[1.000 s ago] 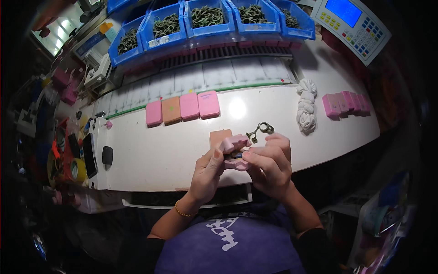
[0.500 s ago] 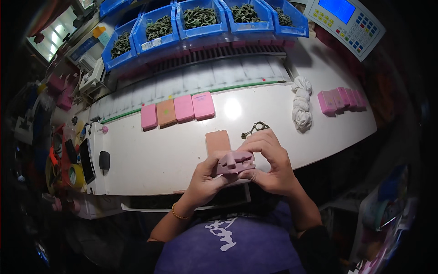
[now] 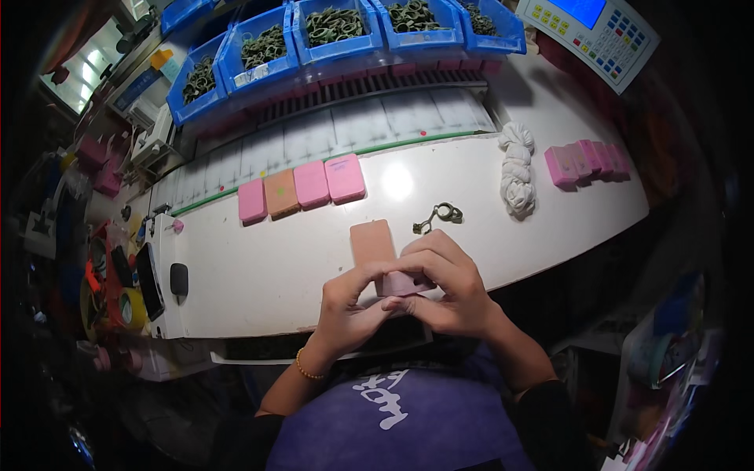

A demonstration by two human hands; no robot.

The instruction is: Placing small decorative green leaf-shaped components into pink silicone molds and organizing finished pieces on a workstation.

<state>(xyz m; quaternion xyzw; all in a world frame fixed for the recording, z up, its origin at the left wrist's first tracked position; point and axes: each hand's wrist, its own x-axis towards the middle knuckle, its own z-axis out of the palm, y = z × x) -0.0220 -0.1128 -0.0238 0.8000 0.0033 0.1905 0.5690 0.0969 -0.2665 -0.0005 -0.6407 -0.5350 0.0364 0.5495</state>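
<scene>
Both hands meet above the near edge of a white worktable (image 3: 259, 275), gripping a single pink block (image 3: 400, 284) between them. The left hand (image 3: 345, 304) is closed on the block's left side, its thumb along the lower edge and its bent fingers over the top. The right hand (image 3: 452, 286) is closed on the right side, its fingers arched over the top and its thumb below, so that the two hands nearly meet above and below the piece. The block is a pale, dusty pink with a slight mauve cast, and its surface is matt. The exposed face narrows between the fingers; a small dark notch shows toward its right end, near the right fingertips. The rest of its outline is covered by the hands, and whether it is one piece or two halves pressed together cannot be told.

Just beyond the hands, a flat tan block (image 3: 371, 239) with rounded corners lies on the table, its near end partly hidden behind the fingers. To its right, near the right hand, lies a dark olive metal piece (image 3: 440, 213): a ring joined by a thin stem to a small, irregular end. Farther back, a row of four slabs (image 3: 312, 185) stands side by side, three pink and one brownish tan. A twisted white cloth (image 3: 517, 173) lies to the right.
</scene>
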